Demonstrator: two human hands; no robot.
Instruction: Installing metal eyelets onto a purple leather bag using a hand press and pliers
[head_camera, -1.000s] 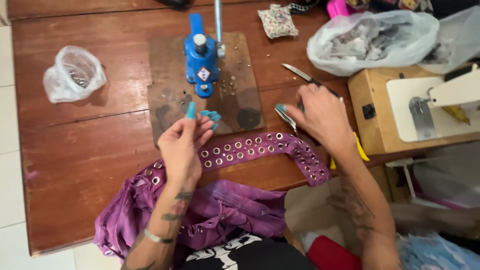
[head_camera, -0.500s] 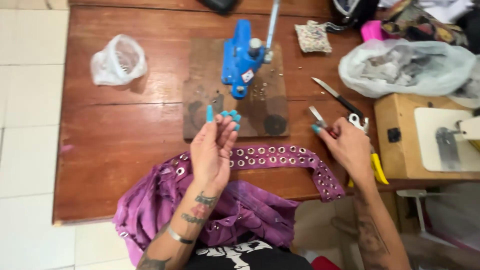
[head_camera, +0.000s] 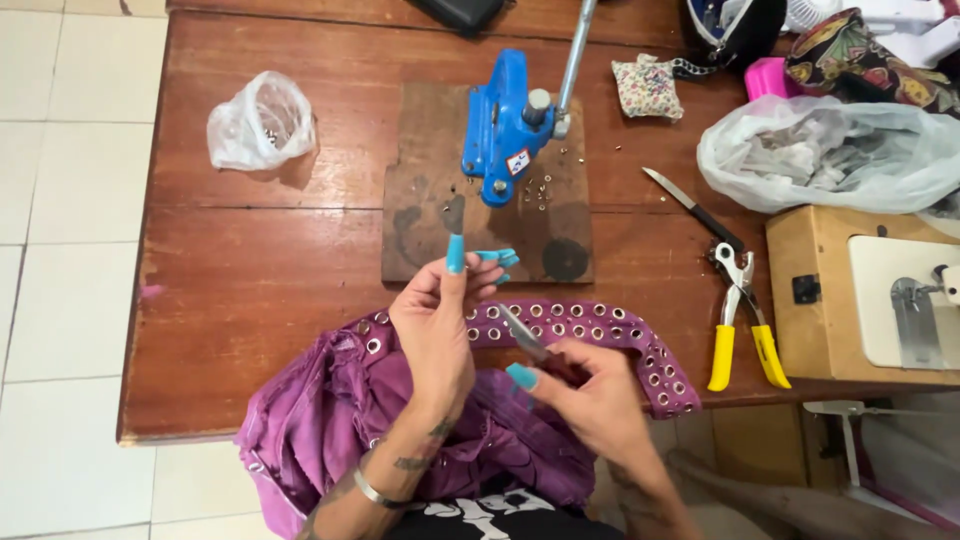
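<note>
Purple fabric strap studded with metal eyelets (head_camera: 600, 325) lies at the wooden tabletop's (head_camera: 260, 290) near edge. Left hand (head_camera: 435, 325) hovers above it, fingers apart; right hand (head_camera: 590, 395) fingers pinch a slim metal blade (head_camera: 524, 334).

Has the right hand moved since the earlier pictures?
Yes. The right hand came left from the table edge near the yellow-handled pliers to the purple eyelet strap.
</note>
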